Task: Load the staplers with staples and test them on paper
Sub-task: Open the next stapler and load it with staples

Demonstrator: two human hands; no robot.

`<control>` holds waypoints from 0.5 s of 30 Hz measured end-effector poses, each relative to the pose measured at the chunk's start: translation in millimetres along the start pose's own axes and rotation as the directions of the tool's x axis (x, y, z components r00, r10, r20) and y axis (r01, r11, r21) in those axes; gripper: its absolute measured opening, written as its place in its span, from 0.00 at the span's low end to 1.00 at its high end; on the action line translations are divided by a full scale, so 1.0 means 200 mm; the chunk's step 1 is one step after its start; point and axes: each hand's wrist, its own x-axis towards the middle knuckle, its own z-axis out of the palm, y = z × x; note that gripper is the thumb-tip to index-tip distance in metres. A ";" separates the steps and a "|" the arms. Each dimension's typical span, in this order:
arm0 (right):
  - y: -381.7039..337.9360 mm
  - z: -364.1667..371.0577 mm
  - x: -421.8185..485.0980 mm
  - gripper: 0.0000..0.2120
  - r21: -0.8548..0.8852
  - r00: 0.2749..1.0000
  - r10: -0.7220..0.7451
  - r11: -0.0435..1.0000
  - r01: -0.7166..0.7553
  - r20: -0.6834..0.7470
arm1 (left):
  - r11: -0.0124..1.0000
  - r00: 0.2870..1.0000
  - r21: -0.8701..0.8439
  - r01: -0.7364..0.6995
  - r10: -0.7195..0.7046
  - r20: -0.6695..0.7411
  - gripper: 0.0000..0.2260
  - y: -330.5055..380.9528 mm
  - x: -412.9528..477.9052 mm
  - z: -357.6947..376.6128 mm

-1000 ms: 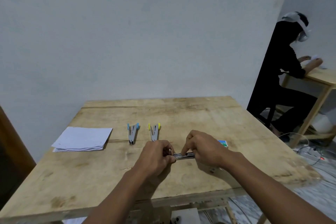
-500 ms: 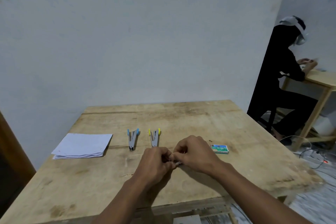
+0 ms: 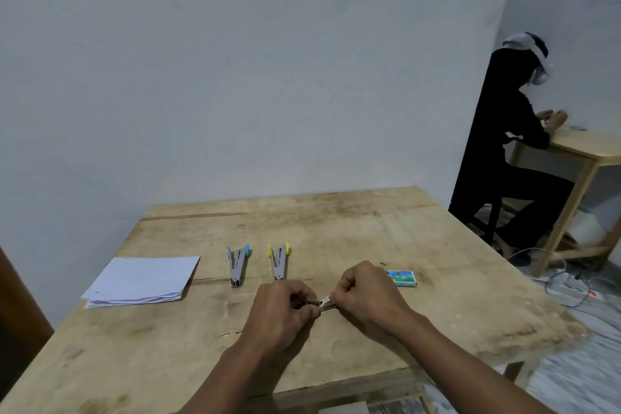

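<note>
My left hand [image 3: 284,307] and my right hand [image 3: 364,292] both grip a small grey metal stapler [image 3: 324,303] low over the wooden table [image 3: 369,232]; only a short shiny part shows between my fists. Two more grey staplers lie side by side farther back, one with blue tabs [image 3: 237,264] and one with yellow tabs [image 3: 279,260]. A stack of white paper [image 3: 142,279] lies at the left. A green and white staple box [image 3: 402,278] rests just right of my right hand.
Another person in black [image 3: 504,158] sits at a second wooden table [image 3: 584,148] at the right. Cables and a power strip [image 3: 571,289] lie on the floor beside my table's right edge. A plain wall stands behind the table.
My hands first closed together over the stapler, then drew slightly apart again, so a short piece of it shows. The view tilted up and my right hand no longer covers the staple box.
</note>
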 end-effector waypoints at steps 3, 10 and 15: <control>0.01 0.00 0.00 0.06 -0.094 0.998 -0.068 0.993 0.067 -0.008 | 1.000 1.000 0.019 -0.019 0.019 0.004 0.03 0.00 0.01 0.00; -0.03 -0.02 -0.03 0.09 -0.316 0.972 -0.220 0.919 0.236 0.087 | 0.987 0.990 0.085 -0.137 0.132 0.057 0.07 0.01 0.00 -0.01; -0.02 -0.04 -0.04 0.11 -0.384 0.927 -0.313 0.845 0.371 0.206 | 0.941 0.963 0.205 -0.269 0.261 0.062 0.10 -0.02 -0.01 0.00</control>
